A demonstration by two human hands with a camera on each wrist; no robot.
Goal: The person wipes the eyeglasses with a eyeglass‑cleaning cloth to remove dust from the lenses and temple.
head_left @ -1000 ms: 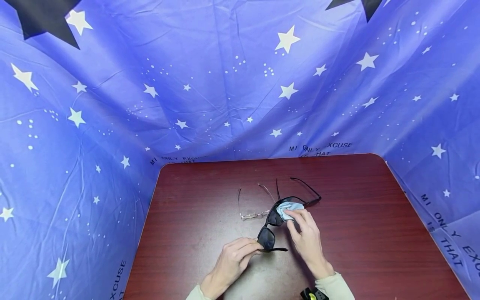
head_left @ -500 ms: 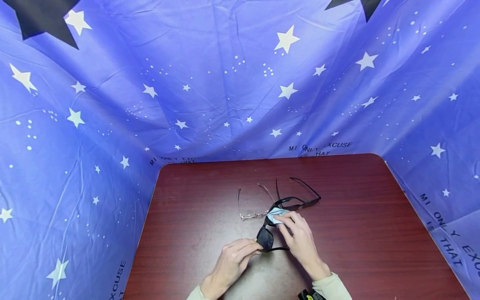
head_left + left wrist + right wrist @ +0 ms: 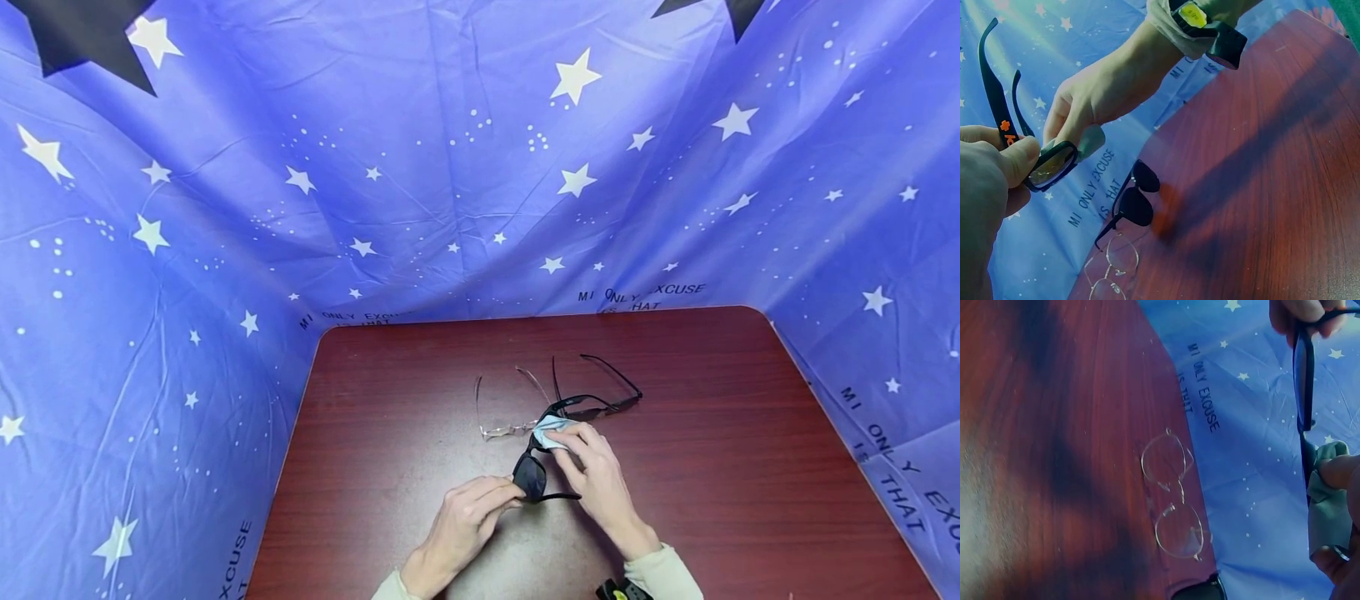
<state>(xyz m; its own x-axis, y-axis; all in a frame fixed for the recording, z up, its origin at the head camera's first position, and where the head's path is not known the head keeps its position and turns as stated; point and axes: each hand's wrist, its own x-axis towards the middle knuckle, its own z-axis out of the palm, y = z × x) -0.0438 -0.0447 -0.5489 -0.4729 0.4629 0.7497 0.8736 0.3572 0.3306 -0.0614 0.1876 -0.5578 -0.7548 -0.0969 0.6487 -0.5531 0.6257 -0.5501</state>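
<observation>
My left hand [image 3: 468, 517] pinches one end of a pair of black sunglasses [image 3: 530, 477], held above the table. An orange mark shows on their temple arm [image 3: 1005, 128] in the left wrist view. With thumb and fingers, my right hand [image 3: 603, 479] pinches a light blue cleaning cloth [image 3: 551, 432] around the far lens, which is mostly covered. In the right wrist view the cloth [image 3: 1330, 519] is folded over that lens from both sides.
On the dark red wooden table [image 3: 375, 492] lie thin wire-rimmed glasses [image 3: 506, 432] and a second pair of black sunglasses [image 3: 632, 402], temples unfolded. A blue star-printed curtain [image 3: 450, 167] surrounds the table's far and side edges. A black device [image 3: 622, 591] sits at my right wrist.
My right hand and the cloth have moved left and slightly down along the far lens toward the bridge, then stayed nearly still. The left hand keeps its grip in the same place.
</observation>
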